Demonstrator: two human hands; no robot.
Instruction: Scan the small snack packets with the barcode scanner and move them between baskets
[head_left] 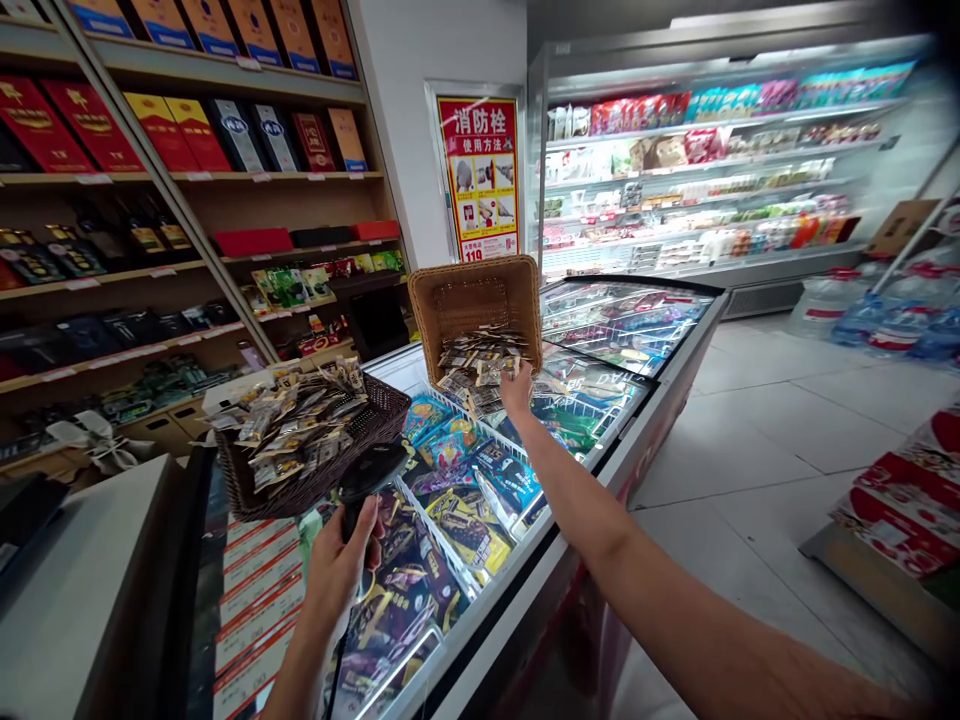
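Note:
My left hand (349, 560) is wrapped round the handle of a black barcode scanner (373, 468), its cable hanging down below. My right hand (516, 388) reaches to the front of a tan wicker basket (476, 272), fingers closed on a small packet (491, 372) at the edge of the pile inside. That basket is tilted towards me on top of the chest freezer (495, 590). Left of the scanner, a dark brown wicker basket (386, 400) is heaped with similar small packets (307, 420).
Bagged frozen goods (465, 520) lie under the freezer's glass. Shelves of boxed goods (277, 135) line the left wall, with a grey counter (97, 580) in front. A lit fridge (705, 190) stands behind, water bottles (896, 320) and red cartons (900, 510) at the right.

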